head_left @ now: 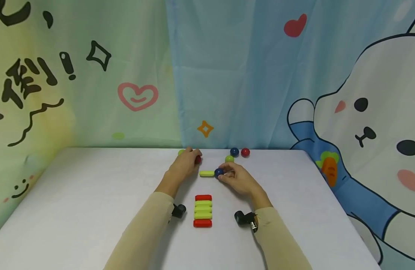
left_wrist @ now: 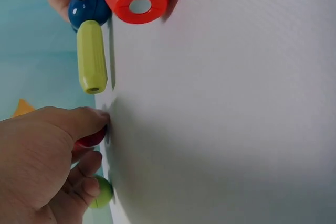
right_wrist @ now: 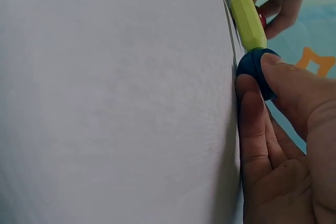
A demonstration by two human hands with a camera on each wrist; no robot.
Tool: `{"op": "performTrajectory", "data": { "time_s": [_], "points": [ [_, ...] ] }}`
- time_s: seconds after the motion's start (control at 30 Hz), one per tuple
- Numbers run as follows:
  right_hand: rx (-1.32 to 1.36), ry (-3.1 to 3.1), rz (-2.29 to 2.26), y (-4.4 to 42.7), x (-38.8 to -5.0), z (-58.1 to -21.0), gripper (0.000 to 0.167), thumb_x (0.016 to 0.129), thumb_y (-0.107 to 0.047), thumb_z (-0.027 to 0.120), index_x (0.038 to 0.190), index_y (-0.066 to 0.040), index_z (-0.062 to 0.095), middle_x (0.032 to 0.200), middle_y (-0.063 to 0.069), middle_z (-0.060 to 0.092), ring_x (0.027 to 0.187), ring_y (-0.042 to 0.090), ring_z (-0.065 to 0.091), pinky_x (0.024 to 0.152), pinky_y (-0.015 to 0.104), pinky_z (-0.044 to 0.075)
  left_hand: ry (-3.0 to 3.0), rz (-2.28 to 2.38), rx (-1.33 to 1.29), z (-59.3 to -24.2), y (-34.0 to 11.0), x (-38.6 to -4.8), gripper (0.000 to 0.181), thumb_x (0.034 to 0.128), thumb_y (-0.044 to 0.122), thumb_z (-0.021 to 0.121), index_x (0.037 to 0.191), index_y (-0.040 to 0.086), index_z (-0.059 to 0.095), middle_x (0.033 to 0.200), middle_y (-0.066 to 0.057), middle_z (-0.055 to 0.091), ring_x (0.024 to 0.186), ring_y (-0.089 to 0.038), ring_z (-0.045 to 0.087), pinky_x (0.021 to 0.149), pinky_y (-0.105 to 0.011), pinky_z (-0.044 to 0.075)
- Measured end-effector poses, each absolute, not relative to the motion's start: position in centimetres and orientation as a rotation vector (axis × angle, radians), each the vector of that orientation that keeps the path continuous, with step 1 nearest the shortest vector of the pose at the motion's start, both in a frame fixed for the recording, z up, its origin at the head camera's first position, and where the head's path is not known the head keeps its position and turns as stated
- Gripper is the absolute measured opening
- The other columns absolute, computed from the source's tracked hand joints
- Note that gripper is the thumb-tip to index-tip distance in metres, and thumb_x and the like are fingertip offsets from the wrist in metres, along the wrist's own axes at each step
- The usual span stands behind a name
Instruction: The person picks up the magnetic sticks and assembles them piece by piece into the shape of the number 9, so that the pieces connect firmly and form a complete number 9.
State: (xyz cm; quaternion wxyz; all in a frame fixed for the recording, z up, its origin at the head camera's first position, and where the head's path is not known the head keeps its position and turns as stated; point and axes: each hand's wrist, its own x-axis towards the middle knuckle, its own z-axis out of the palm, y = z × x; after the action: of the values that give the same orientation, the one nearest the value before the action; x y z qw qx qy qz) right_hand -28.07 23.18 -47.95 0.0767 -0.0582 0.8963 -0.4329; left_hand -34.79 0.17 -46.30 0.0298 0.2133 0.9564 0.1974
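At the far middle of the table, my right hand (head_left: pixel 238 180) pinches a blue ball (head_left: pixel 218 173) between thumb and fingers. A yellow-green rod (head_left: pixel 206 173) extends from that ball toward the left, its end touching it; the right wrist view shows the rod (right_wrist: pixel 248 20) against the ball (right_wrist: pixel 256 72). My left hand (head_left: pixel 182 167) holds a red ball (head_left: pixel 198 160), partly hidden by its fingers in the left wrist view. Right beside the left hand is a green ball (left_wrist: pixel 103 192). Between the forearms, red and yellow-green rods (head_left: pixel 203 211) lie side by side in a column.
Behind the right hand sit a green ball (head_left: pixel 229 158), a blue ball (head_left: pixel 234 152) and a red ball (head_left: pixel 245 152), near the back edge of the white table (head_left: pixel 86 210). A printed curtain (head_left: pixel 227 75) hangs directly behind it.
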Motion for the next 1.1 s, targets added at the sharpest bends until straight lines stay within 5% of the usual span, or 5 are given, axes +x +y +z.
{"op": "performTrajectory", "data": {
  "time_s": [0.3, 1.1],
  "points": [
    [-0.099, 2.729, -1.244, 22.9, -28.3, -47.8, 0.037, 0.098, -0.028, 0.071, 0.131, -0.015, 0.063, 0.127, 0.008, 0.065, 0.103, 0.023, 0.060, 0.100, 0.045, 0.050, 2.902, 0.613, 0.583, -45.6, -2.0, -34.1, 0.038, 0.0956, 0.016, 0.073, 0.132, 0.010, 0.064, 0.116, -0.012, 0.065, 0.105, -0.026, 0.061, 0.096, -0.039, 0.054],
    [-0.169, 2.705, -1.307, 23.0, -28.0, -48.1, 0.034, 0.101, -0.025, 0.067, 0.131, -0.010, 0.062, 0.119, 0.010, 0.066, 0.094, 0.021, 0.057, 0.085, 0.031, 0.047, 2.753, 0.806, 0.639, -45.9, -3.3, -32.0, 0.036, 0.0957, 0.020, 0.074, 0.129, 0.013, 0.060, 0.121, -0.009, 0.069, 0.107, -0.021, 0.064, 0.098, -0.039, 0.053]
  ]
}}
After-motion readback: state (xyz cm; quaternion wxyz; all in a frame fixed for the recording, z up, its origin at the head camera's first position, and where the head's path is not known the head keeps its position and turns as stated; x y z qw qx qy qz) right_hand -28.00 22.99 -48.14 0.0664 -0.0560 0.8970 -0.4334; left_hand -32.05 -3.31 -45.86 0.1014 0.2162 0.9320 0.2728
